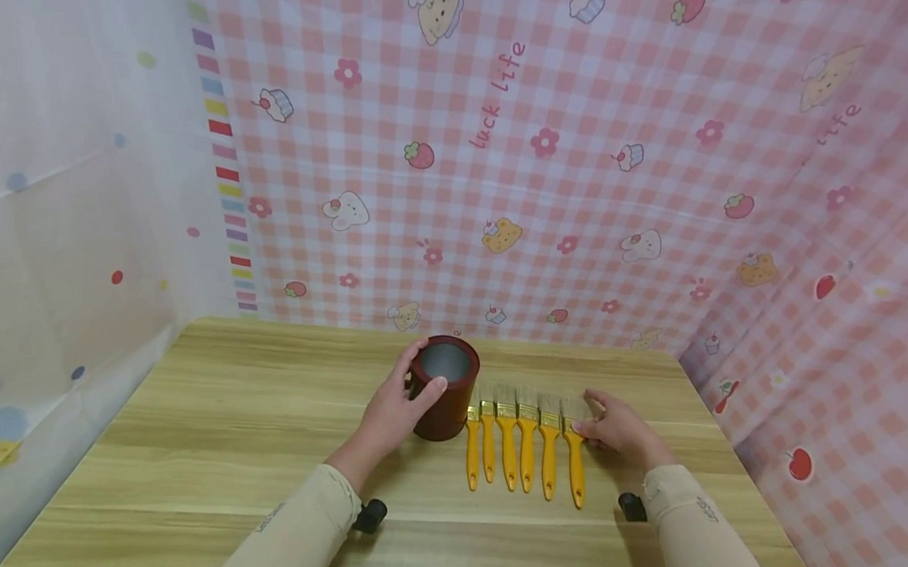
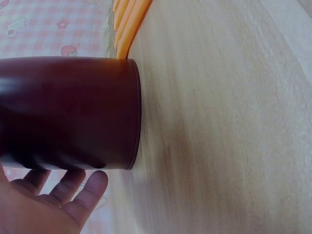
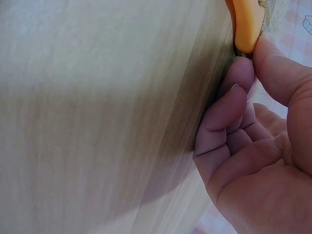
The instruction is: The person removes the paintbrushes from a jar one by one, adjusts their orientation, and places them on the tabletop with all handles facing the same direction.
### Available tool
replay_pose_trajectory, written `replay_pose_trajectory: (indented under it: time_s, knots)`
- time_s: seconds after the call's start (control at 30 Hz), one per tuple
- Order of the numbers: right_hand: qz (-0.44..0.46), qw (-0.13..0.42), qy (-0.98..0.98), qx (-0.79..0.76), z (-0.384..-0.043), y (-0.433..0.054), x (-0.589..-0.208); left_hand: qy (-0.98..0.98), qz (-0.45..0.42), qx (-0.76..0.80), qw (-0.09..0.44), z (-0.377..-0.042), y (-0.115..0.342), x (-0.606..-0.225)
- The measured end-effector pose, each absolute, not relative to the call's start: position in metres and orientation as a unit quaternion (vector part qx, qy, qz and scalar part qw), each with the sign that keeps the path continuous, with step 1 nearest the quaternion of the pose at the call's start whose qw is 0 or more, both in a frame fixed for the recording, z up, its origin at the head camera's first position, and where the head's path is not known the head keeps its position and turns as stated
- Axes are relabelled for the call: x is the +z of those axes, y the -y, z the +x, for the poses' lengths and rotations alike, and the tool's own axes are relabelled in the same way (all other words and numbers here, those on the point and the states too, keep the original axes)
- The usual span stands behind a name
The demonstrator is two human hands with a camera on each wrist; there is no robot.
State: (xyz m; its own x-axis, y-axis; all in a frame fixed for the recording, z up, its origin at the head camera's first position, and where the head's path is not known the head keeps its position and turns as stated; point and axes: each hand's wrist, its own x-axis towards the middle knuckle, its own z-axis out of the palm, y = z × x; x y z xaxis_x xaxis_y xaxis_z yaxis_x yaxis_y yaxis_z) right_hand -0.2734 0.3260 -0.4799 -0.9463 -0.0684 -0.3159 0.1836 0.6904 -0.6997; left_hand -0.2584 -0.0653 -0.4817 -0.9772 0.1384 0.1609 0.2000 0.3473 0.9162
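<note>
A dark reddish-brown round pen holder with a grey inside stands upright on the wooden table. My left hand grips it from the left, thumb at the rim and the other fingers round its far side. Right of the holder, several paintbrushes with yellow-orange handles lie in a row, bristles pointing away from me. My right hand is at the rightmost paintbrush, pinching its edge near the metal band between thumb and finger. In the right wrist view, thumb and curled index finger meet at the orange handle.
The wooden table runs back to a pink checked cloth with cartoon prints. A white dotted cloth hangs on the left. Black wrist devices sit under both sleeves.
</note>
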Motion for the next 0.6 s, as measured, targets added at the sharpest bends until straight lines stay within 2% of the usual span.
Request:
replay_pose_trajectory:
  time_s: [0.6]
  knots:
    - [0.027, 0.164, -0.903, -0.397, -0.2726, -0.3233, -0.4772, 0.824, -0.102, -0.557, 0.026, -0.2565, 0.0676, -0.4792]
